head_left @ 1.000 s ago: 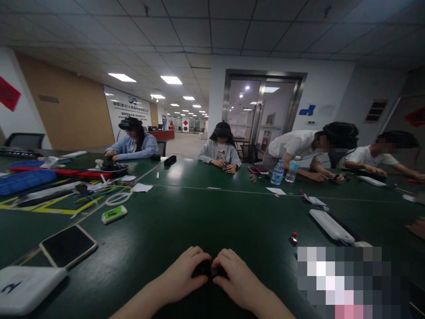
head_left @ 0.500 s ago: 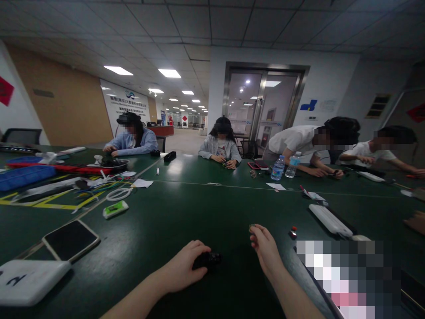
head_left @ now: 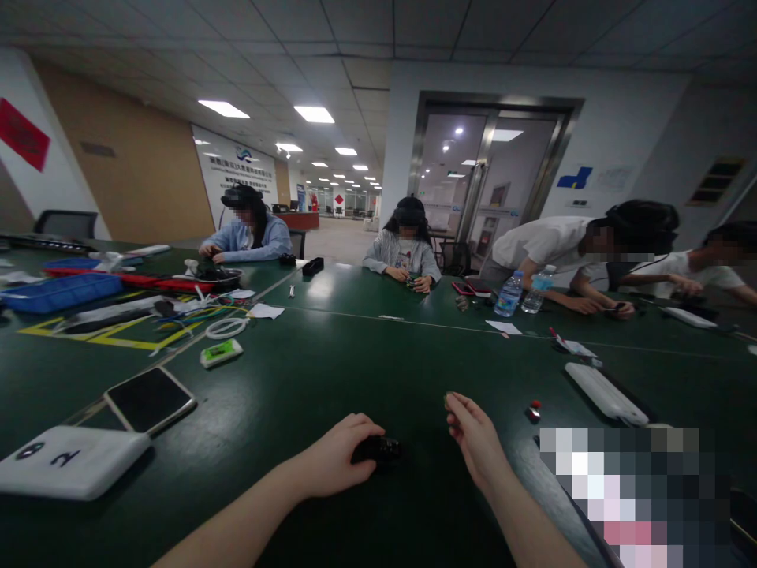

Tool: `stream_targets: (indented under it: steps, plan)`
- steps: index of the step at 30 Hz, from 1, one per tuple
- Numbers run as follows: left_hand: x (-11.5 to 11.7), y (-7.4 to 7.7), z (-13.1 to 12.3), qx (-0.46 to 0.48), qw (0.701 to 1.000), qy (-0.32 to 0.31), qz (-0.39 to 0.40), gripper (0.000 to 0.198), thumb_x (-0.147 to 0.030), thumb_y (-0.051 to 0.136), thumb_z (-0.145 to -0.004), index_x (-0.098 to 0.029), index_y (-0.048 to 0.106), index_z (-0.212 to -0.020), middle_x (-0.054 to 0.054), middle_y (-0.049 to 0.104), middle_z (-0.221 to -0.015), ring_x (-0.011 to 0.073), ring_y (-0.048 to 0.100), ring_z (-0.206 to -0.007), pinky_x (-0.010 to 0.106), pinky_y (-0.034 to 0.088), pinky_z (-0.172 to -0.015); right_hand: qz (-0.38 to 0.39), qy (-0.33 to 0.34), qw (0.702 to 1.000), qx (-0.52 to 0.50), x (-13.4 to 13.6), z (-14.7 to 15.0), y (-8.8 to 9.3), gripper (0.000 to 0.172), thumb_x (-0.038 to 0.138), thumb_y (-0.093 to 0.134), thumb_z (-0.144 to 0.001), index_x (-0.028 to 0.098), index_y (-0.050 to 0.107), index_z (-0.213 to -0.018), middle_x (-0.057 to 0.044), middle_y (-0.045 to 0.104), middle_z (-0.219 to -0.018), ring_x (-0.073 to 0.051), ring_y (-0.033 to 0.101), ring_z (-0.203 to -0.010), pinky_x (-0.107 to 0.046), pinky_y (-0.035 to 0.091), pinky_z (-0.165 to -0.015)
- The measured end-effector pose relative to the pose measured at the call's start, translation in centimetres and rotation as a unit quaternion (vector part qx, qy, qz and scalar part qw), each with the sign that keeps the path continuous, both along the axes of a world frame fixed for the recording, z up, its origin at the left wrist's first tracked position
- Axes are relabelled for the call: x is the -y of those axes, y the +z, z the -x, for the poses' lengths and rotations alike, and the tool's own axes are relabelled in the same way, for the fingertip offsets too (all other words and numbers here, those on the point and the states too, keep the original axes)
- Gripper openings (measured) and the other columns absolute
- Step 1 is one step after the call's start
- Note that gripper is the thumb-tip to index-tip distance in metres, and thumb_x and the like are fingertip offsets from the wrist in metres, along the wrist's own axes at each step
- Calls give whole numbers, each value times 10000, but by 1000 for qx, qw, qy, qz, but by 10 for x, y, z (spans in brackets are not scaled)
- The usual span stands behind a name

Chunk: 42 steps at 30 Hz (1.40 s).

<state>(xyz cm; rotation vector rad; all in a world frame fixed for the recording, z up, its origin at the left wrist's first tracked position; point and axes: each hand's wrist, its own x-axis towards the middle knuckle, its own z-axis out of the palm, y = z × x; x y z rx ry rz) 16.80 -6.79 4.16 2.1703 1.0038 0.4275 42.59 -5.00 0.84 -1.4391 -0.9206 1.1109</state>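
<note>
My left hand [head_left: 336,459] rests low over the dark green table [head_left: 331,371], its fingers and thumb wrapped round a small black object [head_left: 388,449]. The object's right end sticks out past my fingertips and my palm hides the rest, so its kind is unclear. To the right, my right hand [head_left: 478,442] is raised a little, with thumb and forefinger pinched together. A tiny yellowish piece [head_left: 448,400] shows at those fingertips, too small to name. The two hands are apart. Right of my right hand lies a small red-and-silver item [head_left: 534,410].
On the left lie a white box marked 2 [head_left: 74,464], a tablet-like device [head_left: 150,398], a green-and-white case [head_left: 221,353], a coiled white cable [head_left: 227,328] and a blue tray [head_left: 62,293]. Water bottles [head_left: 509,294] and a long white device [head_left: 604,393] are right. Several people sit around.
My view has turned slightly, so the table things on the left appear farther right and higher. Both hands keep nearly the same grip and place.
</note>
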Motion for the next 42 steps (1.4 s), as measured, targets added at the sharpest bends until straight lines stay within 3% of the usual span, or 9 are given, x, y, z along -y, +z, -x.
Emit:
stream_targets:
  steps: [7, 12, 16, 21, 27, 33, 42]
  plan:
    - [2, 3, 0, 4, 1000, 2, 9, 421, -258, 542, -758, -228, 551, -1178, 58, 516, -1144, 193, 484, -1057, 329, 381, -950, 11, -11, 1000, 3, 2, 2, 4, 495, 505, 588, -708, 217, 525, -1105, -54, 599, -987, -183, 586, -755, -287, 486, -612]
    - [1, 2, 0, 5, 1000, 3, 5, 425, -254, 546, -754, -228, 548, -1179, 54, 513, -1141, 192, 485, -1049, 327, 383, -944, 5, -3, 998, 66, 6, 5, 8, 460, 514, 573, -723, 209, 562, -1067, -65, 615, -998, -226, 587, -873, -319, 496, -685]
    - [0, -1, -1, 7, 1000, 4, -1, 415, -233, 555, -740, -228, 559, -1155, 50, 516, -1126, 190, 489, -1036, 326, 391, -934, -65, 61, 984, 157, 12, 18, 10, 373, 462, 568, -755, 210, 590, -1029, -45, 637, -975, -224, 584, -914, -337, 481, -756]
    - [-1, -4, -2, 21, 1000, 4, -21, 389, -196, 560, -725, -224, 582, -1112, 42, 519, -1105, 173, 489, -1038, 292, 395, -930, -122, 175, 942, 259, 26, 40, 18, 271, 357, 569, -782, 221, 613, -1012, -25, 632, -958, -193, 579, -862, -319, 455, -765]
    - [-2, -7, -1, 18, 999, -1, -30, 429, -206, 573, -728, -228, 565, -1157, 47, 536, -1090, 174, 500, -1015, 297, 412, -910, -117, 272, 899, 322, 38, 52, 29, 199, 257, 583, -773, 259, 641, -963, -5, 610, -943, -177, 558, -883, -293, 438, -783]
    - [-3, -11, -1, 17, 999, 3, -36, 410, -243, 586, -737, -235, 572, -1147, 44, 542, -1087, 176, 499, -1013, 308, 408, -917, -89, 319, 879, 343, 38, 53, 27, 178, 258, 613, -755, 271, 654, -928, 1, 601, -916, -178, 558, -855, -289, 441, -752]
    - [-2, -5, -3, 16, 999, 5, -38, 383, -231, 588, -722, -231, 590, -1105, 44, 551, -1077, 184, 502, -1005, 317, 407, -910, -87, 327, 871, 357, 40, 55, 29, 195, 253, 605, -763, 283, 653, -949, 4, 589, -933, -180, 544, -889, -294, 430, -779]
